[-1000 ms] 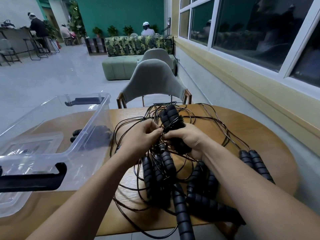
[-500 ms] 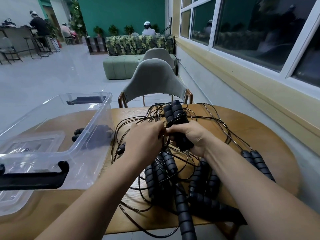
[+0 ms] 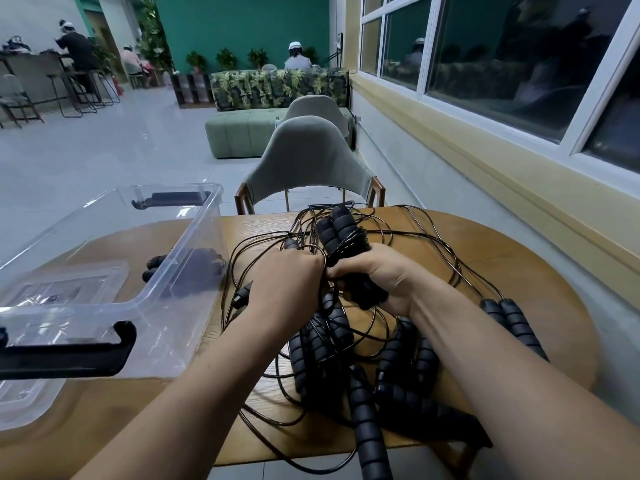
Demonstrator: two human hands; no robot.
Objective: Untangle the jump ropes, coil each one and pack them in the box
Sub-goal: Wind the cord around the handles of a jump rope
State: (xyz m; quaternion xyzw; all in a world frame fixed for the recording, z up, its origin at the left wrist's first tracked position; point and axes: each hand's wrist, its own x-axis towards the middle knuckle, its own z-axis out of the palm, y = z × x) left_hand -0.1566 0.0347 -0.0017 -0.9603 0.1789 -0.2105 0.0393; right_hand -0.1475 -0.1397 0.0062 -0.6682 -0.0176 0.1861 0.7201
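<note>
Right hand (image 3: 381, 277) clamped on two handles (image 3: 341, 233); left hand (image 3: 287, 285) pinching cords (image 3: 433, 244). Risk: tightened knots from hard pulling.

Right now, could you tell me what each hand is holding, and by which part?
The right hand grips a pair of foam handles around their middle. The left hand is closed on thin black cords of the tangle; its fingers are hidden.

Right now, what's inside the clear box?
Through the clear box wall, one dark bundle of foam jump rope handles shows at its far right end. The rest of the floor looks bare, though glare and the near black handle cover part.
</note>
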